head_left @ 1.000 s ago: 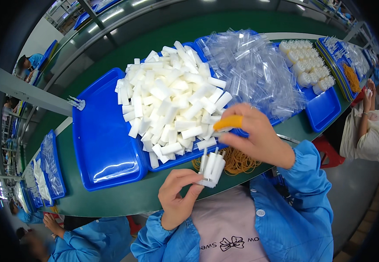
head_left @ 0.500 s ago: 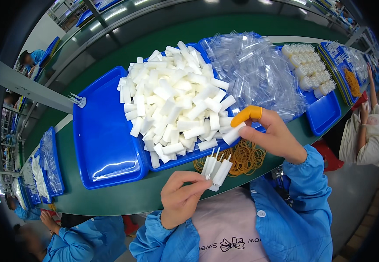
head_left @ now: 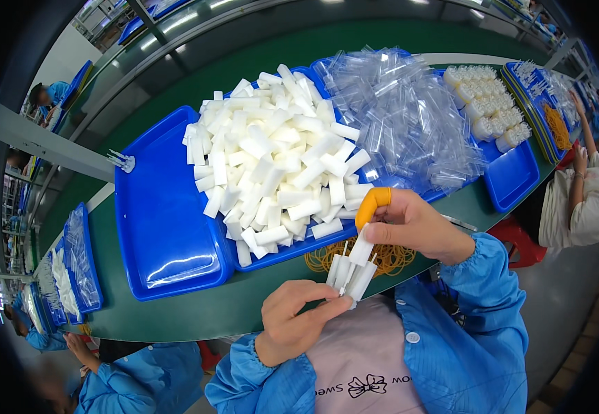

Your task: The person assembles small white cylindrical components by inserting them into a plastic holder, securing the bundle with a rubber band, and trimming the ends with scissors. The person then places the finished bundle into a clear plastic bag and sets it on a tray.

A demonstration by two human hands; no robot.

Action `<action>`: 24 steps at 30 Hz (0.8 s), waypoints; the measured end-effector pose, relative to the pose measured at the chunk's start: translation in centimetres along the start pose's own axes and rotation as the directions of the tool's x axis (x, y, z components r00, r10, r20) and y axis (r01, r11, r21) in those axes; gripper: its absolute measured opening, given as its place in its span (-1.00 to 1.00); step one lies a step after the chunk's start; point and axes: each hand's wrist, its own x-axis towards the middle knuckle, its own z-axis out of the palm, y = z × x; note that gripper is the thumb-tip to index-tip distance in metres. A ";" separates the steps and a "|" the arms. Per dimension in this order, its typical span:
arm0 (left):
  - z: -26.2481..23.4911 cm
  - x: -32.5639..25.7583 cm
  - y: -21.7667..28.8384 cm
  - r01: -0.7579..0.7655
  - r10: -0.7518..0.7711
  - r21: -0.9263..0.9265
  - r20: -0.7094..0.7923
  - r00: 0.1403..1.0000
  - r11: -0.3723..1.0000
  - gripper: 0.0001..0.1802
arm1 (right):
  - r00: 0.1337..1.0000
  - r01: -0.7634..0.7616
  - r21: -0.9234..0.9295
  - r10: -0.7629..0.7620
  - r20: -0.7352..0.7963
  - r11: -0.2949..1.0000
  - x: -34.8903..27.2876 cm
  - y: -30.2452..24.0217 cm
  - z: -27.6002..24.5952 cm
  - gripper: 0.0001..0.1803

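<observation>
Head view, lower middle of the frame: a small bundle of white plastic tubes (head_left: 350, 272) sits between the two hands, just above the person's chest and in front of the green table edge (head_left: 196, 314). The left hand (head_left: 298, 324) pinches the bundle's lower end between thumb and fingertips. The right hand (head_left: 410, 224), its forefinger capped by an orange finger cot (head_left: 371, 205), is closed on one more white tube at the bundle's top right.

The tubes look light, stiff and smooth, so a loose bundle would likely slip or fan apart; a grip around the middle of the bundle, across all pieces at once, seems safest. Thin pins appear to stick out of some ends, but they are too small to make out.

Just behind the hands lies a heap of tan rubber bands (head_left: 361, 259), partly hidden by the bundle and the right hand. Above it, centre frame, a blue tray (head_left: 168, 228) carries a heap of white tubes (head_left: 275, 159); upper right of that is a pile of clear plastic sleeves (head_left: 403, 117). How many tubes the bundle holds cannot be counted, and the left palm is turned away.
</observation>
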 end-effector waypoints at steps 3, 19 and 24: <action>-0.2 0.1 0.0 -0.059 0.057 0.072 0.021 0.998 0.996 -0.63 | 0.997 -0.074 -0.089 0.076 0.013 0.993 -1.3 -0.3 1.9 -0.81; 0.7 0.3 -1.1 0.462 -0.525 -0.702 0.146 0.839 0.543 -0.33 | 0.985 0.112 0.114 -0.096 -0.143 0.987 -1.7 0.4 3.3 -0.84; 1.6 0.4 -1.2 0.415 -0.506 -0.786 0.153 0.849 0.458 -0.39 | 0.985 0.120 0.131 -0.102 -0.141 0.984 -1.4 0.9 3.1 -0.84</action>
